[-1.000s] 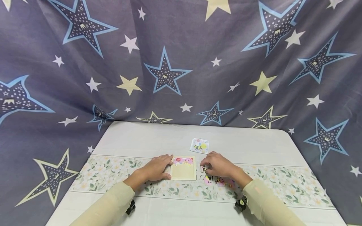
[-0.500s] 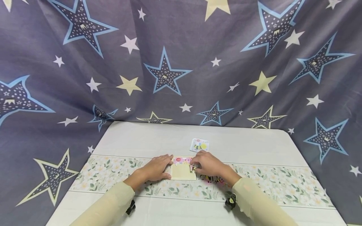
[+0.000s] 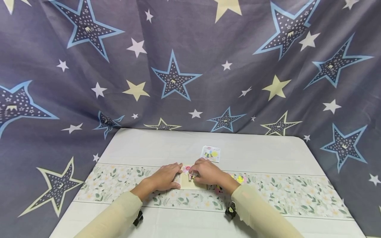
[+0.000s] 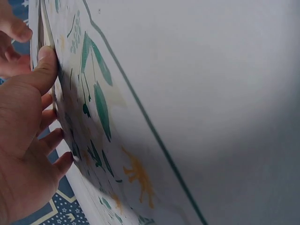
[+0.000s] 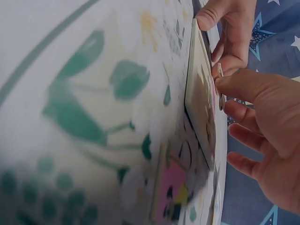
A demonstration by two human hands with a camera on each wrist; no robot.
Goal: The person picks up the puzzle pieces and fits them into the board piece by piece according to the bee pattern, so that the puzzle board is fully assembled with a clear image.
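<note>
The shallow wooden puzzle tray (image 3: 190, 187) lies on the flowered strip, with pink pieces along its far side, partly hidden by my right hand. At the tray's left edge rests my left hand (image 3: 165, 177), its thumb near the front corner and index finger near the far one. My right hand (image 3: 206, 172) is over the tray and pinches a small puzzle piece (image 3: 190, 177) between thumb and index finger. The right wrist view shows this piece (image 5: 221, 86) edge-on, close over the tray (image 5: 200, 84), the other fingers loosely extended.
Loose pink, yellow and black puzzle pieces (image 3: 219, 189) lie right of the tray, partly under my right forearm; a yellow and pink piece (image 3: 240, 179) shows beyond it. Behind stands a picture card with a bee (image 3: 210, 154) lying flat. A star-patterned curtain (image 3: 178, 79) hangs behind the table.
My right hand has picked a puzzle piece from the loose ones and carried it left over the tray, towards its middle. More loose pieces show on the right. The left hand stays put.
</note>
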